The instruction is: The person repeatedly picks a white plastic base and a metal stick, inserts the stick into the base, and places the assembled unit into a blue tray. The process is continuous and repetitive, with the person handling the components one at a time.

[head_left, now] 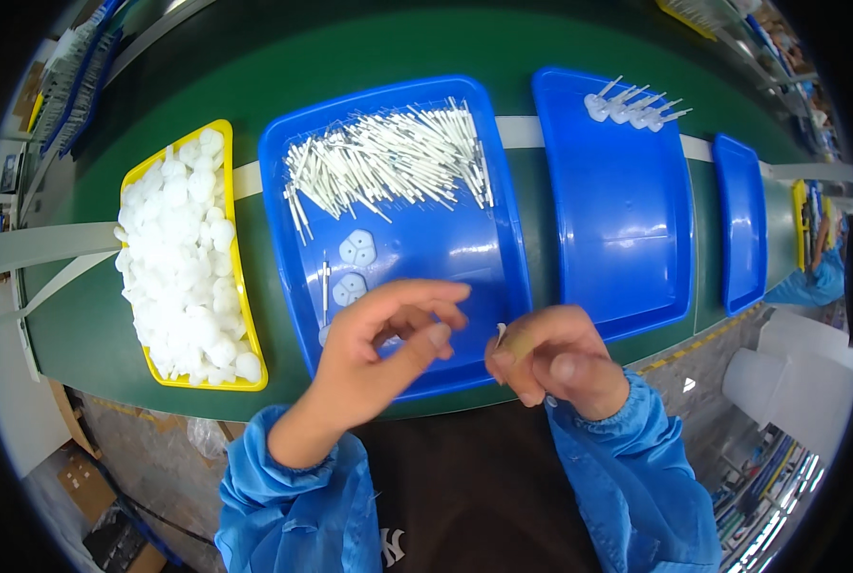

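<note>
My left hand [388, 344] is over the near part of a blue tray [426, 250], its fingers loosely curved and apart with nothing visible between them. My right hand [565, 361] is closed at the tray's near right corner. A small whitish bit [501, 331] shows at its fingertips, too small to name. In the tray lie a pile of thin white sticks [388, 158] and, nearer me, a pale lobed plastic piece [358, 248] with small holes and a second lobed piece [350, 288]. A single stick [325, 291] lies beside them. Another pale piece is partly hidden behind my left hand.
A yellow tray [252, 336] heaped with white rounded pieces [183, 258] stands at left. In a second blue tray [622, 239], several sticks with white rounded ends [631, 110] lie at the far edge. Further right are a narrow blue tray [741, 224] and a person in blue [821, 277].
</note>
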Available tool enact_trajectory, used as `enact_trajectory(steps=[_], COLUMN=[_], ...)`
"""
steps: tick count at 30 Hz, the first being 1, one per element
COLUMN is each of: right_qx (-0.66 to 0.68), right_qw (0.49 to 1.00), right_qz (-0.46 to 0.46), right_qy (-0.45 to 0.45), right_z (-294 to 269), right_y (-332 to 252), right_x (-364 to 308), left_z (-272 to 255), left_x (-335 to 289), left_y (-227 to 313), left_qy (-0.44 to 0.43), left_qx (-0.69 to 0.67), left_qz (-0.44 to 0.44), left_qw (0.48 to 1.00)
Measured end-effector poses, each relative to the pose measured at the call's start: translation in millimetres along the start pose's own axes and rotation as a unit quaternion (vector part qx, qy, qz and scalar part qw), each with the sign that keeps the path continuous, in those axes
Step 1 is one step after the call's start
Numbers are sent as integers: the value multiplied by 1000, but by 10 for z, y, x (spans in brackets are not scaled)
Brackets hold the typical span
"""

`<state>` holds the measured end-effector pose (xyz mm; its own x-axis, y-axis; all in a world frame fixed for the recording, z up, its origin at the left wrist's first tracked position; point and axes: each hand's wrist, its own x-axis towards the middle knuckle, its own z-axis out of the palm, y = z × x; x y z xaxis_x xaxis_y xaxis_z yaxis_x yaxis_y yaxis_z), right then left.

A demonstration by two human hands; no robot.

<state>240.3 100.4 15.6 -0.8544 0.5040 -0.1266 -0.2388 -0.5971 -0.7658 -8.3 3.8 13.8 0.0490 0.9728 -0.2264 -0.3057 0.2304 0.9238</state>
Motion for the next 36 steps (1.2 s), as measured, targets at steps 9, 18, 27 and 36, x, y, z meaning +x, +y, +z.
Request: enact_trajectory(steps=[9,18,27,36], right_qx=[250,249,-60,-406], right_qw=[961,967,998,895], right_qz=[69,18,-15,-148], right_qy=[-94,-57,29,108], right_z=[-60,39,66,96], right_y=[250,305,231,200], right_x=[-10,13,48,178], left_z=[101,215,329,421], left_x=[64,16,-84,-168], left_y=[-5,-134,-245,-200], left_qy=[-32,72,118,131], left_qx=[149,99,21,-4], left_qz=[171,214,167,171], left_qw=[973,969,979,977])
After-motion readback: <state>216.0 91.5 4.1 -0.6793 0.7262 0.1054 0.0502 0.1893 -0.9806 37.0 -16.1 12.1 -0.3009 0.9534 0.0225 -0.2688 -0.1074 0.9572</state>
